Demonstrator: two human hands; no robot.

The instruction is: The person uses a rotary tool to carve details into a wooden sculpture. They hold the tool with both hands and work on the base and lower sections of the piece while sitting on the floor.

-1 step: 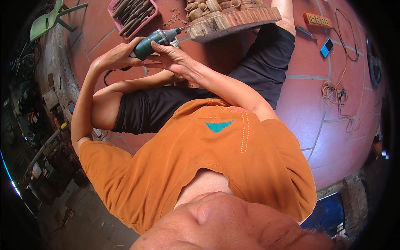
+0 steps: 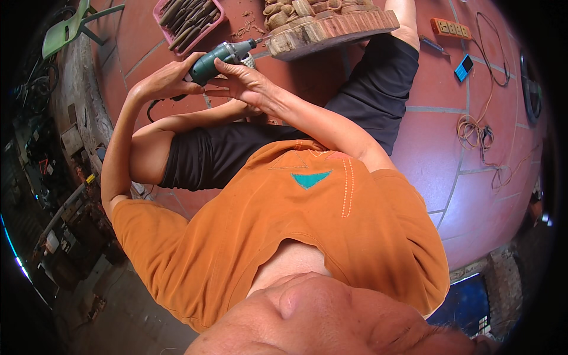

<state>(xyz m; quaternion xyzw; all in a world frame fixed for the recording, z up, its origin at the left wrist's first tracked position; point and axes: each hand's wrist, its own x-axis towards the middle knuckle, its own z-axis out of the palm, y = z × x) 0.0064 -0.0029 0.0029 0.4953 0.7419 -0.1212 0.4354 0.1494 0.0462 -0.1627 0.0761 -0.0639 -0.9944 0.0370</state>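
Observation:
A green and grey die grinder (image 2: 214,64) is in both my hands, its nose pointing up and right. My left hand (image 2: 168,78) is closed round its rear end. My right hand (image 2: 251,86) has its thumb on the tool's side and its fingers stretched beneath the body. The thin bit (image 2: 264,39) reaches close to the left edge of a carved wooden piece (image 2: 331,35) with a thick, bark-edged base; whether they touch, I cannot tell. Behind the grinder, a white perforated object (image 2: 249,61) is partly hidden.
A pink basket (image 2: 220,18) of carving tools sits at the far left, near a green chair (image 2: 62,32). Wood shavings (image 2: 248,26) lie on the tiles. To the right are an orange power strip (image 2: 451,28), a blue phone (image 2: 464,68), a slim tool (image 2: 433,44) and coiled cable (image 2: 470,131).

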